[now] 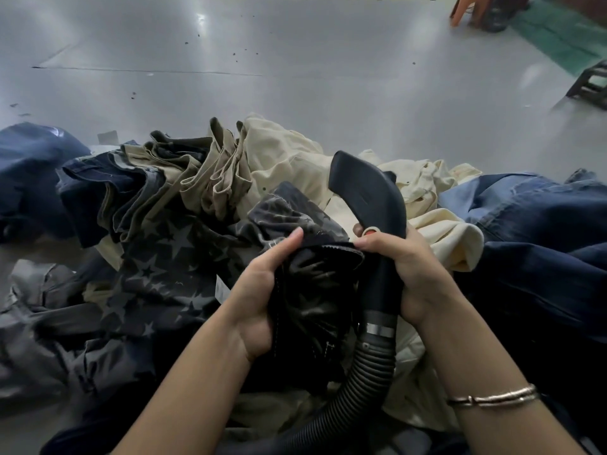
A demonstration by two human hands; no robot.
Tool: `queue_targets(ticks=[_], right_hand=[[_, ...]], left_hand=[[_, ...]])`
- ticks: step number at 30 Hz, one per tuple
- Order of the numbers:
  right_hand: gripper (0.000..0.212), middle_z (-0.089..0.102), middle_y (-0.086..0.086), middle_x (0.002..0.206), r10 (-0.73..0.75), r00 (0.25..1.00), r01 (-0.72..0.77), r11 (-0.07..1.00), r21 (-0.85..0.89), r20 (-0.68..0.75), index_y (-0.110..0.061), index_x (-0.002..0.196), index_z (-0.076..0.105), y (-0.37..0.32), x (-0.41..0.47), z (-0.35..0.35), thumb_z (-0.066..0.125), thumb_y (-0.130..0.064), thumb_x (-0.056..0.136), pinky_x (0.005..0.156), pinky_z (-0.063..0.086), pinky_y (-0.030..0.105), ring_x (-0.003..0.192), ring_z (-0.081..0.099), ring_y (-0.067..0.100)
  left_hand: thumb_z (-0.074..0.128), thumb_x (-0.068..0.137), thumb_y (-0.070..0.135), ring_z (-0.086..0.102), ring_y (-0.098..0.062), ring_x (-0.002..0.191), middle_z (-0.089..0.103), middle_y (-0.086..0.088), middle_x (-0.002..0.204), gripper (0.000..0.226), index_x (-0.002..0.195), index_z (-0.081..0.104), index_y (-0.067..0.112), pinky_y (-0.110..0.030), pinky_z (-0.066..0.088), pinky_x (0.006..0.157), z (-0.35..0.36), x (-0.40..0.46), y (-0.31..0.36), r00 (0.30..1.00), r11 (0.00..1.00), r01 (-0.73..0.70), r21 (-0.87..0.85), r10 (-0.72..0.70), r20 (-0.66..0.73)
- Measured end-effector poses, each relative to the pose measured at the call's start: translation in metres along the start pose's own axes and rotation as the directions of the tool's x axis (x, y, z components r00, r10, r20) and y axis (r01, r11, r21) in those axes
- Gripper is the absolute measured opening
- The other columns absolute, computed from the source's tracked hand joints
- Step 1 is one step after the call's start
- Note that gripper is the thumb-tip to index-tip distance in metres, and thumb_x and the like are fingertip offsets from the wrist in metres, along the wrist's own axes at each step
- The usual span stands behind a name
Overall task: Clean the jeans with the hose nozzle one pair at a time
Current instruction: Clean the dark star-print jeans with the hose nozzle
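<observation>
Gripping went on with both hands: the left hand (262, 290) was curled round a bunched fold of the star-print jeans (164, 267), thumb laid along the top edge; the right hand (407, 274) was wrapped round the neck of the hose nozzle (368, 195) and also pinched the same dark fold against it.

Counts: one nozzle, one ribbed black hose (358, 389), two hands, one two-strand bangle (492, 397) on the right wrist. Garments lay heaped and overlapping, so the pair count could not be told exactly; visible were the one star-print pair, a cream pile (285, 159), folded khaki pieces (210, 178), dark blue denim at left (33, 165) and at right (532, 231), and grey cloth (39, 310) lower left.

Nozzle's long axis ran roughly up-down in view, curving; its mouth end pointed away from the person and up-left, above the cream pile. Hose joined at a metal band just below the right hand and looped down toward the bottom edge.

Heap sat on a glossy grey counter (230, 54) with dark specks and one seam line. Far right: green flooring (565, 41), an orange stool leg (460, 11), a dark crate-like object (591, 87), partly cut off.
</observation>
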State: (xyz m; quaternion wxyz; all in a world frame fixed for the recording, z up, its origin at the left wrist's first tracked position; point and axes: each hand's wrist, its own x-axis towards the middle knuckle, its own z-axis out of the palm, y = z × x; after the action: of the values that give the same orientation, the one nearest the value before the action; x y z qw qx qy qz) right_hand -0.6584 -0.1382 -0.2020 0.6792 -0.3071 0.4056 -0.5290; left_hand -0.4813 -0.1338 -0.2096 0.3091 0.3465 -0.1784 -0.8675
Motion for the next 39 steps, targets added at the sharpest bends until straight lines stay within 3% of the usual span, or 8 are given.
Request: queue_targets(ticks=[4, 9, 15, 20, 25, 27, 32, 39], right_hand=[[0.02, 0.05, 0.005, 0.07, -0.036, 0.997, 0.037, 0.999, 0.014, -0.069, -0.006, 0.091, 0.051, -0.006, 0.001, -0.002, 0.058, 0.009, 0.078, 0.053, 0.051, 0.025, 0.059, 0.054, 0.017], [0.014, 0.049, 0.007, 0.068, -0.008, 0.995, 0.011, 1.0, 0.025, -0.102, -0.006, 0.086, 0.052, -0.004, 0.003, 0.0, 0.055, 0.008, 0.081, 0.052, 0.049, 0.027, 0.057, 0.051, 0.02], [0.016, 0.049, 0.007, 0.069, -0.036, 0.996, 0.037, 0.999, 0.012, -0.08, -0.004, 0.09, 0.051, -0.004, 0.001, 0.0, 0.056, 0.009, 0.081, 0.052, 0.051, 0.026, 0.057, 0.053, 0.018], [0.025, 0.051, 0.006, 0.073, -0.151, 0.979, 0.144, 0.988, -0.056, -0.14, -0.004, 0.099, 0.053, -0.01, -0.003, -0.016, 0.056, 0.013, 0.08, 0.059, 0.053, 0.027, 0.062, 0.056, 0.017], [0.039, 0.062, 0.0, 0.069, -0.271, 0.93, 0.238, 0.959, -0.155, -0.249, -0.008, 0.101, 0.056, -0.034, -0.023, -0.049, 0.067, 0.0, 0.064, 0.058, 0.055, 0.026, 0.06, 0.063, 0.014], [0.045, 0.063, 0.001, 0.072, -0.287, 0.923, 0.244, 0.952, -0.185, -0.256, -0.008, 0.105, 0.057, -0.039, -0.03, -0.057, 0.067, -0.003, 0.061, 0.058, 0.056, 0.026, 0.06, 0.064, 0.014], [0.05, 0.061, 0.007, 0.081, -0.288, 0.913, 0.23, 0.948, -0.22, -0.288, -0.01, 0.108, 0.06, -0.034, -0.035, -0.065, 0.069, -0.006, 0.059, 0.061, 0.058, 0.028, 0.063, 0.064, 0.016], [0.045, 0.064, -0.002, 0.085, -0.3, 0.908, 0.139, 0.875, -0.465, -0.293, -0.025, 0.097, 0.058, -0.023, -0.04, -0.076, 0.077, -0.006, 0.061, 0.056, 0.055, 0.02, 0.068, 0.066, 0.004]], left_hand=[[0.069, 0.075, 0.026, 0.072, -0.024, 0.087, 0.073, -0.013, 0.099, 0.029, 0.096, 0.077, 0.008, -0.032, 0.058, 0.075, -0.002, -0.001, -0.005, 0.999, 0.994, -0.049, 0.102, 0.05, -0.007], [0.07, 0.058, 0.016, 0.072, -0.023, 0.074, 0.074, -0.011, 0.084, 0.025, 0.08, 0.077, 0.006, -0.032, 0.059, 0.07, 0.001, 0.007, -0.011, 0.998, 0.998, -0.058, -0.02, 0.058, -0.002], [0.063, 0.067, 0.016, 0.072, -0.024, 0.075, 0.074, -0.013, 0.085, 0.024, 0.08, 0.077, 0.003, -0.033, 0.059, 0.067, 0.0, 0.008, -0.014, 0.992, 0.991, -0.108, -0.077, 0.112, 0.052], [0.055, 0.087, 0.042, 0.065, -0.03, 0.107, 0.067, -0.015, 0.118, 0.044, 0.112, 0.071, 0.009, -0.042, 0.053, 0.091, -0.01, 0.011, -0.019, 0.985, 0.984, -0.167, -0.059, 0.164, -0.044], [0.05, 0.076, 0.068, 0.069, -0.031, 0.085, 0.071, -0.015, 0.1, 0.076, 0.116, 0.065, 0.005, -0.04, 0.053, 0.076, -0.032, 0.02, -0.062, 0.942, 0.969, 0.078, -0.235, -0.149, -0.3], [0.047, 0.077, 0.072, 0.067, -0.03, 0.092, 0.071, -0.015, 0.102, 0.08, 0.12, 0.063, 0.006, -0.04, 0.052, 0.081, -0.038, 0.023, -0.072, 0.923, 0.96, 0.08, -0.269, -0.173, -0.344], [0.056, 0.081, 0.054, 0.07, -0.029, 0.09, 0.072, -0.013, 0.104, 0.057, 0.112, 0.066, 0.008, -0.04, 0.052, 0.08, -0.04, 0.027, -0.057, 0.946, 0.866, -0.211, -0.454, 0.064, -0.318], [0.053, 0.079, 0.018, 0.071, -0.033, 0.081, 0.072, -0.019, 0.093, 0.029, 0.086, 0.074, 0.0, -0.043, 0.054, 0.08, -0.034, 0.022, -0.024, 0.941, 0.85, -0.319, -0.418, 0.23, -0.249]])
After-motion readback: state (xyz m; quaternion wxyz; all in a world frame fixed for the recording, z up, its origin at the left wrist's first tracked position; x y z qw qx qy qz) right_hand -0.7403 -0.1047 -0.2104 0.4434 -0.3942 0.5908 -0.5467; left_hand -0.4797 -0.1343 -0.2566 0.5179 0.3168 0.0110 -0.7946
